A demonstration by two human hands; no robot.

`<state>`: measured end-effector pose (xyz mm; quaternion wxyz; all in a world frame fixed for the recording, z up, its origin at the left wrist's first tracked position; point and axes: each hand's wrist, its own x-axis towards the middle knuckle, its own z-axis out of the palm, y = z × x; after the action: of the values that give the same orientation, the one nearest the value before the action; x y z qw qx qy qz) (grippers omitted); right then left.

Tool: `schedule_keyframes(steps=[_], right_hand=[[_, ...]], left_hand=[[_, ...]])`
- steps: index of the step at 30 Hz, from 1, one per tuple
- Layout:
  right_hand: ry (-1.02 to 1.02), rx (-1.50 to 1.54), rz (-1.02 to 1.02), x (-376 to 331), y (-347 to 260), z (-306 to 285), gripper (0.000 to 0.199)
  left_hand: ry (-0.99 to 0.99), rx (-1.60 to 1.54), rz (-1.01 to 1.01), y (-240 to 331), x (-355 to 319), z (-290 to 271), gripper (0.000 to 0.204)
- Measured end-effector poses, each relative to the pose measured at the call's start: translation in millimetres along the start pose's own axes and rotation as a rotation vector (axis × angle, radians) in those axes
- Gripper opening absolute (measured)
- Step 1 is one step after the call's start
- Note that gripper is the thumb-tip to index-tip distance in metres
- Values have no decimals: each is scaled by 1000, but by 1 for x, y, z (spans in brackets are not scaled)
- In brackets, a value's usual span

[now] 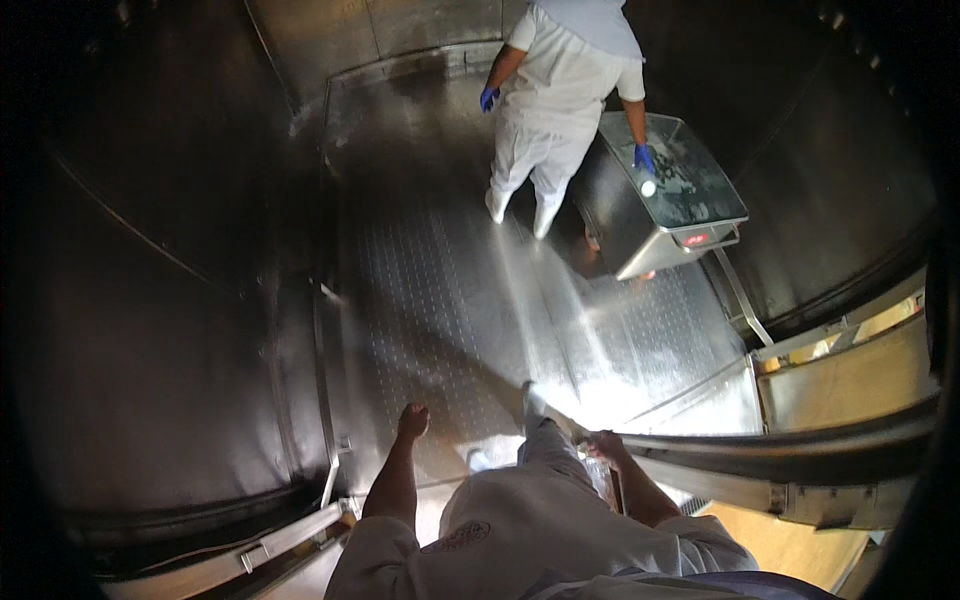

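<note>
My left hand [414,420] hangs at my side above the metal floor, its fingers curled in and nothing showing in them. On the other side, my right hand [606,447] is curled near the door frame. Just below it shows a shiny, clear and whitish item [600,478], partly hidden by my arm and body; its kind is not plain. My white shoe [535,400] is set forward on the floor, in bright light.
Ahead, a person [570,90] in white with blue gloves stands beside a steel wheeled bin [645,200]. Their right hand is by a small white round object [648,188] over the bin's top. Dark curved metal walls enclose the studded floor [420,280]. A metal rail [240,560] lies lower left.
</note>
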<state>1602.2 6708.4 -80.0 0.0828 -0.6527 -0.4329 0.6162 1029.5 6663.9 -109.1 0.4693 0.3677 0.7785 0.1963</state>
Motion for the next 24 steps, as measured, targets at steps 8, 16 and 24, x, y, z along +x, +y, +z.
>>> schedule_keyframes(steps=[8,16,24], right_hand=[[-100,158,159,146,-103,-54,26],[-47,318,-187,256,-246,-162,19],[-177,196,-65,342,-341,-178,29]], left_hand=[[77,-164,-112,75,54,0,35],[156,-409,-211,160,85,14,35],[29,-221,-237,202,214,21,29]])
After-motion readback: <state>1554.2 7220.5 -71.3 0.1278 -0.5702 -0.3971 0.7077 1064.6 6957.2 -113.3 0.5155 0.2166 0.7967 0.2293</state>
